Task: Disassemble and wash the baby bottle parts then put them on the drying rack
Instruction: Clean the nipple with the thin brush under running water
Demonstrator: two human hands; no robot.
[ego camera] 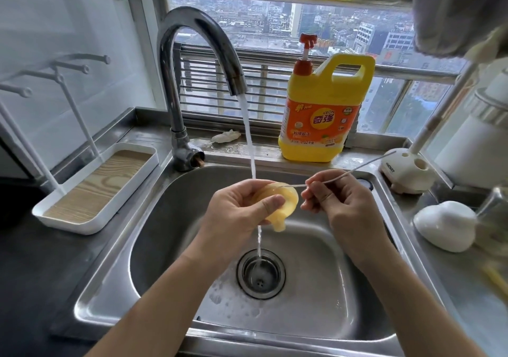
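Left hand: we grip the nipple under the tap stream, above the sink | right hand: we pinch a thin brush, tip inside nipple.

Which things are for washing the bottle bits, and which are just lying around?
For the job: teat in left hand, thin brush in right hand, running tap, drying rack, dish soap.
Just lying about: crumpled tissue, hanging grey cloth.
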